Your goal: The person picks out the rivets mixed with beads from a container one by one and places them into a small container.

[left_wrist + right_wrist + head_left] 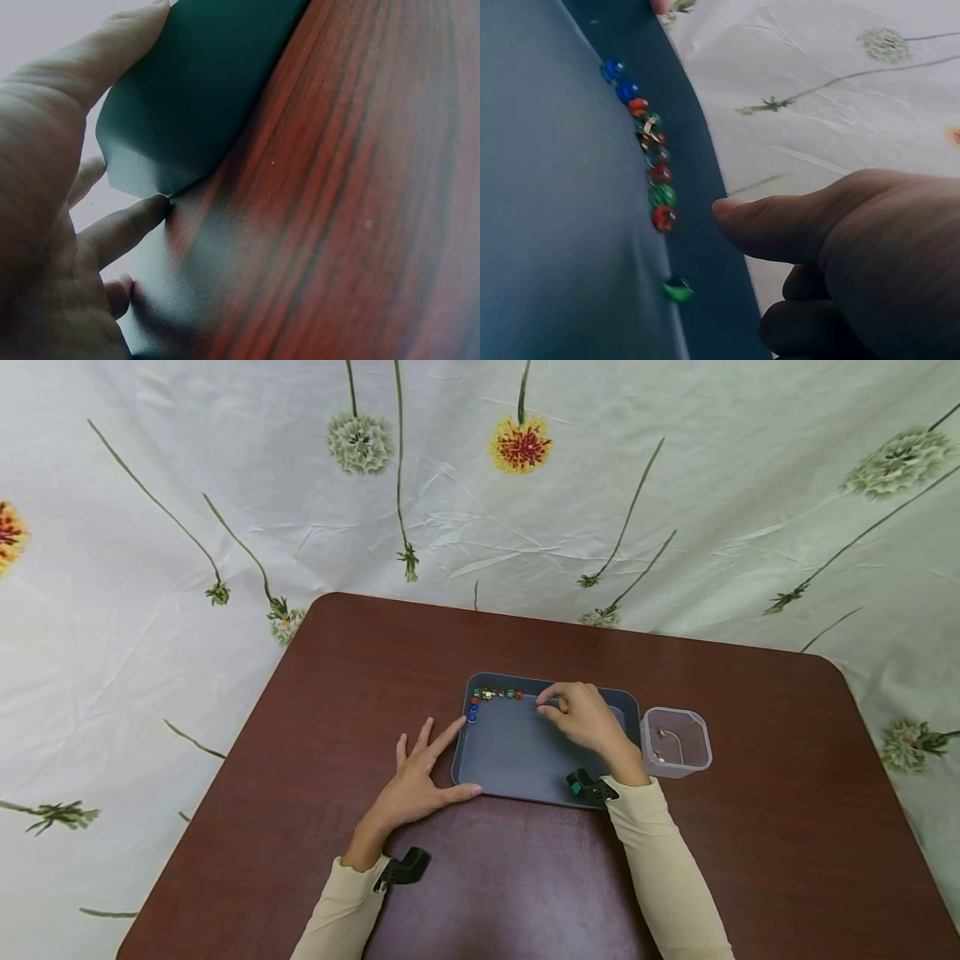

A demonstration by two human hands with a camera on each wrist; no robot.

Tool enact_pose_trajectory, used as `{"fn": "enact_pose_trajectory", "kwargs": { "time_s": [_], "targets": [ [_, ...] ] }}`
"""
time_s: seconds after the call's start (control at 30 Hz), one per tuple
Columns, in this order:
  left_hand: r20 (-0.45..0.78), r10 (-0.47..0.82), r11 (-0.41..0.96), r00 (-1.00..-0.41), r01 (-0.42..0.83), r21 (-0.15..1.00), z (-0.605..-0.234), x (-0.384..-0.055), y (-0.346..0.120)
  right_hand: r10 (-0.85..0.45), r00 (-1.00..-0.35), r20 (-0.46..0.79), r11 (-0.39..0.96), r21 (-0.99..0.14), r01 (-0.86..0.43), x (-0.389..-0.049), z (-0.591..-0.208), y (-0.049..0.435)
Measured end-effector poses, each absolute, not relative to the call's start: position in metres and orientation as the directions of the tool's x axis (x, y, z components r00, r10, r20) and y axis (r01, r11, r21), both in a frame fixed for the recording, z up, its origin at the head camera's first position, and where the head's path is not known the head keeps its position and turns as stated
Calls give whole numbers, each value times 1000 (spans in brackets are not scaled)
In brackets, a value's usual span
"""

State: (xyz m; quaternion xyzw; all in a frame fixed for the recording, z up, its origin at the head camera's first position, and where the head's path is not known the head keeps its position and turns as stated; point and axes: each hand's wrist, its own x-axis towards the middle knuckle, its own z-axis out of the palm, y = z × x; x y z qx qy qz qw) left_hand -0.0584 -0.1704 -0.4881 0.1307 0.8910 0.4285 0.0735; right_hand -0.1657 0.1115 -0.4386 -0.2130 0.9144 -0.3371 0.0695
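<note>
Small glass beads (pixel 662 196) in blue, red, green and gold form a bent row along the inner edge of a grey-blue tray (pixel 517 756). A green bead (pixel 679 289) sits apart from the row's end, by the tray wall. My right hand (pixel 585 718) hovers over the tray's far side, thumb and forefinger loosely curved with a gap between them. In the right wrist view its thumb (pixel 772 221) is clear of the beads. At the tray's left side, my left hand (pixel 412 785) spreads its fingers, with forefinger and thumb touching the rim.
A clear plastic box (pixel 677 743) with a few small gold pieces stands just right of the tray. Both are on a dark red-brown wooden table (pixel 780 810). Behind it hangs a white cloth (pixel 465 518) printed with flowers. Each wrist wears a black camera band.
</note>
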Motion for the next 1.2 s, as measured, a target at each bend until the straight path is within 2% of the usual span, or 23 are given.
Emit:
{"fn": "enact_pose_trajectory", "kwargs": {
  "time_s": [0.63,1.2],
  "targets": [
    [-23,299,595,-954,168,786,-486,-59,-169,-482,-876,-28,691,-626,-360,-176,-447,66],
    [-23,300,591,-954,167,789,-484,-58,-170,-402,-914,-52,768,-562,-305,-184,-447,31]
  ]
}}
